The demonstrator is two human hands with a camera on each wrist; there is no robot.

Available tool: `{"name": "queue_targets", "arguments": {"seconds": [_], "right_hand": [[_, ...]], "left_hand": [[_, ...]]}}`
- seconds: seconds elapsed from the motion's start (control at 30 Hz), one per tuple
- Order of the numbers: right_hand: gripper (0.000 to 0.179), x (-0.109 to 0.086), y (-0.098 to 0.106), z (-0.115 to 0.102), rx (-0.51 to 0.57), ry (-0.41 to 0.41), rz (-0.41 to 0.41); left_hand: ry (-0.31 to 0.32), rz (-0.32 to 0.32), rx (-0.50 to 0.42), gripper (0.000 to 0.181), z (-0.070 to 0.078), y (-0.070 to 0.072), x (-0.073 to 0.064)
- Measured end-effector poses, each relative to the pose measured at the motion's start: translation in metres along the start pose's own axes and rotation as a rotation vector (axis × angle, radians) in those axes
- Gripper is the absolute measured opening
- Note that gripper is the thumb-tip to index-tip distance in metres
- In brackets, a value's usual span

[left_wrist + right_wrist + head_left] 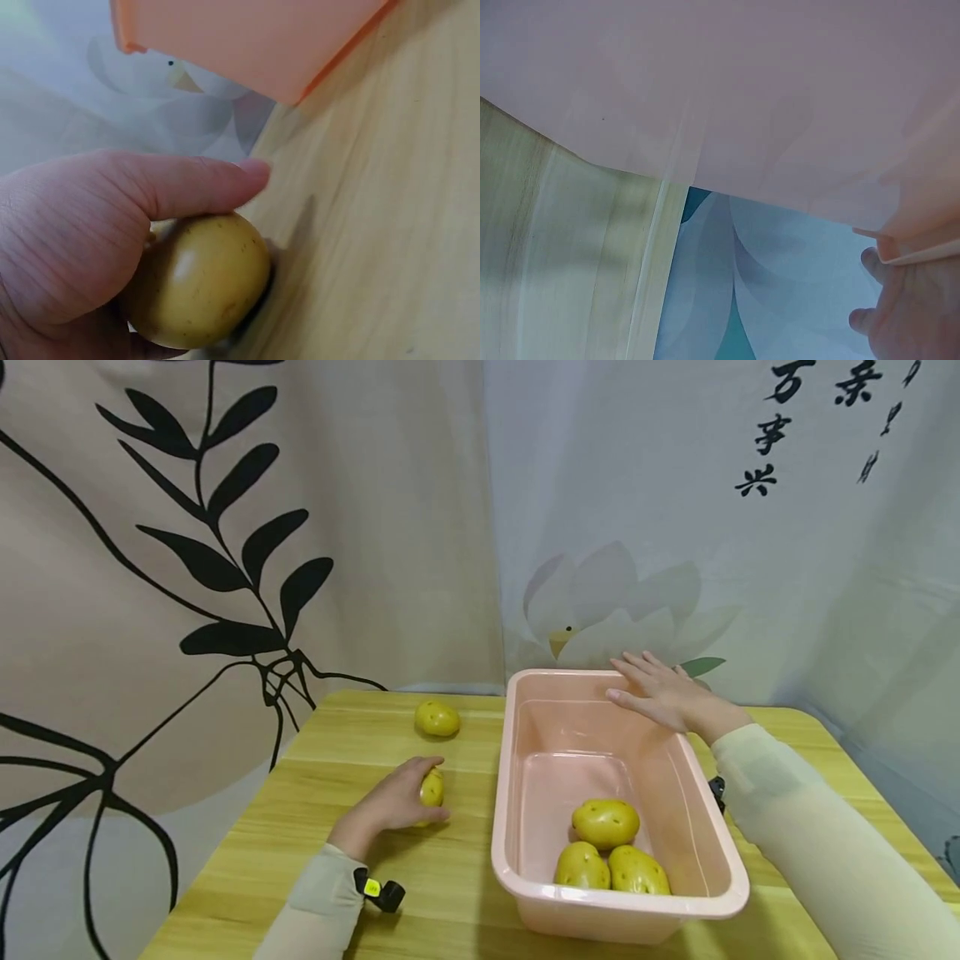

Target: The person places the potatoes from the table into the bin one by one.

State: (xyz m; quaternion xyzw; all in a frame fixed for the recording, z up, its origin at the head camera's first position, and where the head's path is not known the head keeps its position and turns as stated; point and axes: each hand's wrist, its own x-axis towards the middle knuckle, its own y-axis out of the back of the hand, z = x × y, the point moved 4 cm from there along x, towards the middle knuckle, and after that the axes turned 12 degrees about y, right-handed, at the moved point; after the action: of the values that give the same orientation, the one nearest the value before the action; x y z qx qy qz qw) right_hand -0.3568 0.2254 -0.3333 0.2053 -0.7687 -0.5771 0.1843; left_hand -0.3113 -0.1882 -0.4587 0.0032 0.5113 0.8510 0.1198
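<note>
On the table, my left hand is around a yellow potato, its palm at the near left side. In the left wrist view the thumb lies along the top of the potato; most of the other fingers are hidden. My right hand holds the far right corner of a pink plastic basin, thumb towards the inside. Two fingertips show outside, below the basin's rim, in the right wrist view. Three potatoes lie together at the basin's near end.
Another potato sits near the back edge of the wooden table, beyond my left hand. A printed curtain hangs behind the table. The basin's raised walls stand to the right of my left hand.
</note>
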Motion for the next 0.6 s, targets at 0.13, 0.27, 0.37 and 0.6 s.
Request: {"name": "queue_targets", "arguments": {"seconds": [0.13,0.27,0.37,0.6], "right_hand": [[0.08,0.0002,0.001,-0.0007,-0.001,-0.002,0.003],[0.081,-0.0002,0.0004,-0.0007,0.007,-0.004,-0.008],[0.081,-0.0004,0.0008,-0.0005,0.007,-0.008,-0.005],[0.081,-0.0002,0.0016,0.0001,0.008,-0.021,-0.003]], "left_hand": [[0.002,-0.004,0.012,0.091,-0.0033,0.0049,-0.0013],[-0.003,-0.017,0.025,0.087,-0.0055,0.0074,-0.0036],[-0.013,-0.004,0.043,0.083,-0.006,0.0091,-0.0038],[-0.018,0.041,0.097,0.078,-0.0037,0.0084,-0.0016]]}}
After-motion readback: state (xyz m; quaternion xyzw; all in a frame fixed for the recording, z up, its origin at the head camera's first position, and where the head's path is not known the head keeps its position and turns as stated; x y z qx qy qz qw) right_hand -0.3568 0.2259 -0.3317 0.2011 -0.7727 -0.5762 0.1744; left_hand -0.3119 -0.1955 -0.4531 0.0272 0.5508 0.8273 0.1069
